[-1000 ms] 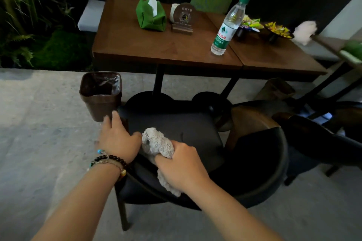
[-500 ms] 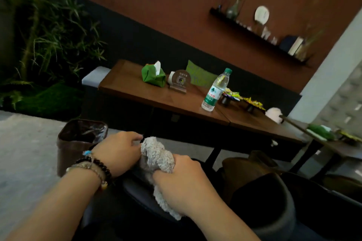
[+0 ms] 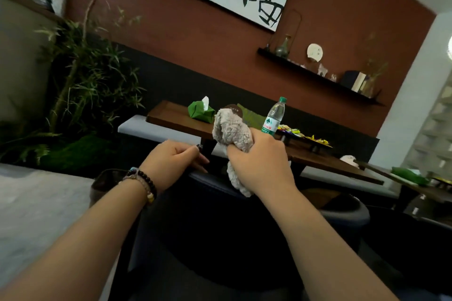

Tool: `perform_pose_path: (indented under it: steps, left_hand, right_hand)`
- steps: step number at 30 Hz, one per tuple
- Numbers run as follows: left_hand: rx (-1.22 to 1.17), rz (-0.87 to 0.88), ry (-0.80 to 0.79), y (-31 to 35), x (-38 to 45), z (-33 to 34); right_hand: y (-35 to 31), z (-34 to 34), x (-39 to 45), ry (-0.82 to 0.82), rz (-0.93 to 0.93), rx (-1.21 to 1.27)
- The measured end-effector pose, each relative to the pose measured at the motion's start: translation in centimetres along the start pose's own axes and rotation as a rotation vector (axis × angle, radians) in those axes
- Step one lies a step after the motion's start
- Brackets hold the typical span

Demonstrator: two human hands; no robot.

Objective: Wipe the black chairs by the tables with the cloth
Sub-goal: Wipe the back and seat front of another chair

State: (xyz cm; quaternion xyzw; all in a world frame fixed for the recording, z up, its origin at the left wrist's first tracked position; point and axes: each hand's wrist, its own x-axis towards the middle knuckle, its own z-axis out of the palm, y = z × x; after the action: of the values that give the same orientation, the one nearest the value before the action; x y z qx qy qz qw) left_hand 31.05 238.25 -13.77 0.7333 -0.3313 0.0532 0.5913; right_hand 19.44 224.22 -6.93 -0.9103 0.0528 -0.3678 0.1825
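Right hand [image 3: 259,161] clutches a fluffy grey cloth [image 3: 232,129] at twelve o'clock; left hand [image 3: 171,161], fingers curled, grips the black chair edge [image 3: 215,184]. Press flat, wipe along the rim.

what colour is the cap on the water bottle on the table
Green: the water bottle has a green cap, seen in the head view.
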Motion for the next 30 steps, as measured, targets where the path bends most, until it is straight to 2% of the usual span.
perform_pose_path:
  steps: [2,4,5,7,10,12,16,18,23,26,28,30]
  left_hand:
    - [0.126,0.033,0.001,-0.3,-0.7,-0.3]
    - [0.118,0.021,0.013,-0.8,-0.6,-0.4]
    - [0.119,0.03,0.034,-1.0,-0.4,-0.3]
    - [0.165,0.095,0.091,-1.4,-0.3,0.1]
    - [0.049,0.103,0.14,-1.5,-0.6,0.6]
    - [0.083,0.08,0.104,-1.5,-0.5,0.4]
    - [-0.05,-0.009,-0.191,-1.5,0.2,-1.9]
    - [-0.07,-0.045,-0.248,-2.0,0.6,-2.7]
    - [0.053,-0.123,-0.218,-2.8,1.1,-2.7]
    - [-0.04,-0.163,-0.247,-3.2,1.5,-2.9]
    - [-0.098,-0.137,-0.224,-3.7,1.7,-2.9]
    - [-0.087,-0.116,-0.174,-4.0,1.8,-2.7]
  right_hand:
    - [-0.2,-0.5,-0.9,-0.041,-0.055,-0.011]
    - [-0.7,-1.0,-2.0,-0.223,-0.119,-0.032]
    - [-0.8,-1.2,-2.6,-0.295,-0.179,-0.097]
    - [-0.8,-1.5,-3.8,-0.32,-0.314,-0.263]
    - [0.5,-2.4,-5.5,-0.157,-0.476,-0.311]
    - [1.8,-2.1,-6.9,0.025,-0.645,-0.371]
    - [3.4,1.1,-8.1,0.343,-0.953,-0.536]
    - [3.8,2.2,-7.9,0.415,-1.014,-0.569]
    - [4.0,3.1,-7.9,0.468,-1.018,-0.614]
    - [3.2,4.4,-8.0,0.448,-1.039,-0.655]
    - [2.8,5.9,-8.3,0.385,-1.082,-0.696]
    - [3.1,7.8,-9.1,0.201,-1.227,-0.806]
